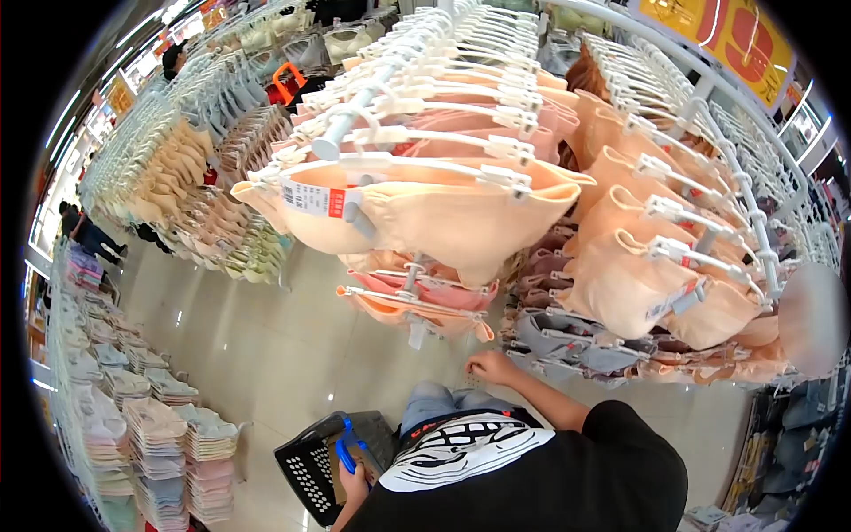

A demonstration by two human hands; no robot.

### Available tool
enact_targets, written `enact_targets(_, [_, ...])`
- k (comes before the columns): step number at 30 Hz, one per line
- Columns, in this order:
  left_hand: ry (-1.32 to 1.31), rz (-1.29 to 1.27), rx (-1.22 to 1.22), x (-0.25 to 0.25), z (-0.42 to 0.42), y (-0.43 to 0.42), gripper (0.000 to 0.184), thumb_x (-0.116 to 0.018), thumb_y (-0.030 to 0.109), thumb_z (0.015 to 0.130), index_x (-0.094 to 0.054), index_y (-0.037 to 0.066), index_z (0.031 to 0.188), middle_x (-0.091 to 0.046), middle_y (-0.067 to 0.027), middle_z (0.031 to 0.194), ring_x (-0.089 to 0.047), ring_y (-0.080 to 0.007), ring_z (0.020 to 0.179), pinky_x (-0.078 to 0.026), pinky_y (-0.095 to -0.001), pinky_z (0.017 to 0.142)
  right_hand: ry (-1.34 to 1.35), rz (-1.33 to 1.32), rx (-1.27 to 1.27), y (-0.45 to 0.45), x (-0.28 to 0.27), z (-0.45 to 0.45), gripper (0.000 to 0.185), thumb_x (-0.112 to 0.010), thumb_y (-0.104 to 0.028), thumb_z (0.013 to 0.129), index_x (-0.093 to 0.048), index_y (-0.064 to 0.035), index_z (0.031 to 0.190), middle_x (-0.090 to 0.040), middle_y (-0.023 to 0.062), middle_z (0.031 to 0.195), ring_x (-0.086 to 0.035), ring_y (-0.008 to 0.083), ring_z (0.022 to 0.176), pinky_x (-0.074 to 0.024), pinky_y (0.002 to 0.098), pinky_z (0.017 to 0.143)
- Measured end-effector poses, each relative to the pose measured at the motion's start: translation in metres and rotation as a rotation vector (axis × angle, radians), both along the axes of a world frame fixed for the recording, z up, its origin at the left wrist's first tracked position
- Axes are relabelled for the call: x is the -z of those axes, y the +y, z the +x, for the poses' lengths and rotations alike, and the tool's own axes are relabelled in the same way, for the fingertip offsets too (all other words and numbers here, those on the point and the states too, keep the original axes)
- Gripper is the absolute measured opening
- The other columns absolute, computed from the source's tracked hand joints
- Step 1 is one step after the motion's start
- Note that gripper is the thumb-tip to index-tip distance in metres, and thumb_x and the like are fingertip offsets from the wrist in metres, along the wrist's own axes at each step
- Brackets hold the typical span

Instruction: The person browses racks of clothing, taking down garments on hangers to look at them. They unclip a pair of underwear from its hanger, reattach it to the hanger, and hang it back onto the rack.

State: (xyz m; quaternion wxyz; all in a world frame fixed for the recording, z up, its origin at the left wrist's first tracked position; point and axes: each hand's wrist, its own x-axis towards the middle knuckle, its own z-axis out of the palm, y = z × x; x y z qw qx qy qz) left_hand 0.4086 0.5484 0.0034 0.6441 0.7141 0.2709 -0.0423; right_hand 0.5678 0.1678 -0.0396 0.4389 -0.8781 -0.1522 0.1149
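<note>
One black basket (310,443) hangs at the lower middle of the frame.
The left hand (355,484) is closed around its one blue handle (345,455); the contents are not clear. The right hand (490,365), below centre, is near the hanging bras (443,222); I cannot tell if it holds something.

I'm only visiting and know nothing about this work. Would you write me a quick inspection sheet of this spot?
Surface: pale, glossy floor with light reflections.
Job's things: black basket with a blue handle; peach bra bearing a white-and-red tag.
Clutter: white hangers crowd the rail.
Fingers: left hand's closed around the blue handle; right hand's near grey bras, grip unclear.
Cables: nothing seen.
Surroundings: folded stacks at left, yellow sign upper right, a distant person.
</note>
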Motion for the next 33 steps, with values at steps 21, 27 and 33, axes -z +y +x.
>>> enact_targets(21, [-0.010,0.011,0.022,0.025,-0.006,0.004,0.009,-0.050,0.006,0.075,-0.046,0.005,0.084,-0.045,-0.0030,0.057,-0.042,-0.0102,0.040,-0.038,-0.0235,0.037,0.186,0.004,-0.099,0.073,0.009,-0.244,0.017,-0.044,-0.013,0.071,-0.059,-0.0114,0.079,-0.060,0.0063,0.075,-0.057,0.0240,0.073,-0.0440,0.0352,0.064])
enact_targets(27, [0.078,0.333,0.045,0.041,0.004,0.012,0.012,-0.052,0.004,0.071,-0.045,0.002,0.082,-0.051,-0.0067,0.056,-0.047,-0.0127,0.038,-0.039,-0.0238,0.034,0.132,0.019,0.130,0.047,0.000,-0.267,0.018,-0.043,-0.009,0.074,-0.058,-0.0088,0.083,-0.060,0.0076,0.080,-0.057,0.0242,0.074,-0.0442,0.0339,0.064])
enact_targets(33, [0.156,0.377,-0.050,0.026,0.009,-0.009,0.020,-0.049,0.009,0.070,-0.040,-0.001,0.085,-0.051,-0.0087,0.056,-0.048,-0.0155,0.036,-0.039,-0.0262,0.030,0.189,0.184,0.412,-0.010,-0.012,-0.294,0.017,-0.045,-0.008,0.076,-0.057,-0.0063,0.088,-0.060,0.0084,0.080,-0.058,0.0198,0.073,-0.0446,0.0296,0.065])
